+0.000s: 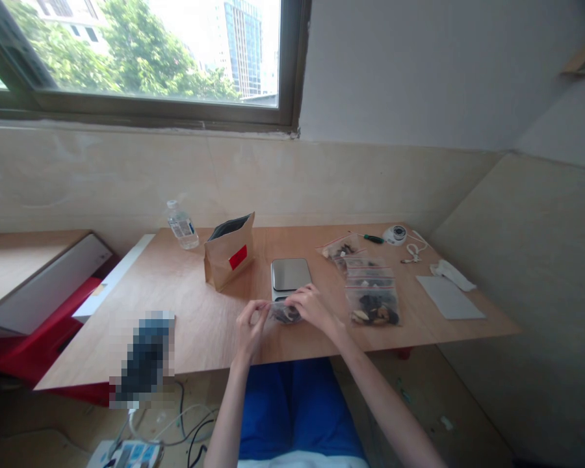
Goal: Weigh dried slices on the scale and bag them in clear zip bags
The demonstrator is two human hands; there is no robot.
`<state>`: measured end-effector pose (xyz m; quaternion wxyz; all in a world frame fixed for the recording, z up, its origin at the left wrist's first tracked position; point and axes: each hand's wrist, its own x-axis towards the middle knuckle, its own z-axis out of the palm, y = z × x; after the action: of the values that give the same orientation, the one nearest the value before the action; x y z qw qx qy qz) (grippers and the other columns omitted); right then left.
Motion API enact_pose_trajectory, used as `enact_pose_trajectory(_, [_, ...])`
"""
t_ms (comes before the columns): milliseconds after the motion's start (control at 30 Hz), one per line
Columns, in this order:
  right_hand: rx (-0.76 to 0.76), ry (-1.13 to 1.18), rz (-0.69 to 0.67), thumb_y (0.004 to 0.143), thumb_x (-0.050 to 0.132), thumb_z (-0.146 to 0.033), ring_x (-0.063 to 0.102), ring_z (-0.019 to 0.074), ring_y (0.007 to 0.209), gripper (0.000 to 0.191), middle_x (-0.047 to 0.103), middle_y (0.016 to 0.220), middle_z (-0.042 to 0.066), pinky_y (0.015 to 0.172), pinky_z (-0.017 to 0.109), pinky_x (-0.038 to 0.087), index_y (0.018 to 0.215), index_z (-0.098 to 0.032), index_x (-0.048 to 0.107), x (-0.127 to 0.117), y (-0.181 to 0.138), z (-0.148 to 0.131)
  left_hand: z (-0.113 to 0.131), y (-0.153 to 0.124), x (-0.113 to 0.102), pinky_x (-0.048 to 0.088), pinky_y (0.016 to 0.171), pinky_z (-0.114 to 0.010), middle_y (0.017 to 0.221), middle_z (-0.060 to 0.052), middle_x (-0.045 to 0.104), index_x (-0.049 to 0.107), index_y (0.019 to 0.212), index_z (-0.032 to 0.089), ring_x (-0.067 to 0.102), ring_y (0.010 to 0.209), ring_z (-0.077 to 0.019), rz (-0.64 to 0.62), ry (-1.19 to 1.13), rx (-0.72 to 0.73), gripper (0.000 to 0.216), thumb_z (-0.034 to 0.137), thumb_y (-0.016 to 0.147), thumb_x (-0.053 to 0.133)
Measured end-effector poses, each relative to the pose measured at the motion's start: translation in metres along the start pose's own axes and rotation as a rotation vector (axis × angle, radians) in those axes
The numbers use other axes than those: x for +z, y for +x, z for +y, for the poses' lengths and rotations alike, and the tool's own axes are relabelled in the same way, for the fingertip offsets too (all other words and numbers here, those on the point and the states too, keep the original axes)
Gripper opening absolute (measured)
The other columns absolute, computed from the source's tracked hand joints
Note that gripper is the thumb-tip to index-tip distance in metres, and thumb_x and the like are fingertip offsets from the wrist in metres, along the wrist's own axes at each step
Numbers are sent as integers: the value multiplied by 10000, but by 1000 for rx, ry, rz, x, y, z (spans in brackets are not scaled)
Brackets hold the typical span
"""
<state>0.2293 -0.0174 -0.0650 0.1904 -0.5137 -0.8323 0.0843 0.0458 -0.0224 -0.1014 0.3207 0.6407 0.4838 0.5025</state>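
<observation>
My left hand (250,323) and my right hand (312,305) both pinch a small clear zip bag (285,314) with dark contents, held just above the wooden table (195,312) near its front edge. Right behind the bag sits a small digital scale (290,273) with a shiny metal top. To the right of my right hand lies a row of filled clear zip bags (372,296) with red seal strips. A brown paper pouch (229,257) with a red label stands open to the left of the scale.
A plastic water bottle (182,225) stands at the back left. A green-handled screwdriver (372,238), a round white device (395,234), a white cable (412,250) and white sheets (449,296) lie at the right. A blurred object (146,357) sits front left; cables (185,422) lie on the floor.
</observation>
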Motion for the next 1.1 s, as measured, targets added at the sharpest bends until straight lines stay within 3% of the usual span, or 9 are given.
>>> enact_pose_trajectory(367, [-6,3,37,871,488,-85,637,135,744,255,735,833,16,840,295,345,822,-211,703,-4,-11,12,-4,-1,-5,444,688,-257,803,-18,670,637,809,196,613,791,-177,18,11,-65,238,410,818,534])
enact_pose_trajectory(600, [32,19,50,862,487,-67,646,141,766,260,735,831,19,817,282,370,833,-209,702,-4,-19,23,-2,0,-5,454,713,-277,797,-28,669,637,807,194,611,789,-184,19,-37,-73,252,429,806,544])
enact_pose_trajectory(767, [49,64,66,888,486,-156,641,165,819,227,727,897,25,774,281,404,861,-225,701,-6,-26,31,-5,0,-6,459,677,-262,768,-29,646,621,805,176,597,754,-171,50,-157,-135,250,414,808,549])
enact_pose_trajectory(933, [127,156,119,872,452,-120,649,172,807,269,727,846,19,780,281,424,805,-217,694,0,-34,40,-5,-1,1,431,605,-218,722,-7,580,592,783,173,547,685,-136,59,-312,-207,269,431,822,525])
enact_pose_trajectory(1100, [280,483,235,880,456,-276,657,181,801,247,719,842,41,715,263,467,808,-200,679,14,-37,41,-6,1,24,413,566,-195,665,22,513,510,748,187,505,615,-108,176,-360,-241,328,485,860,430])
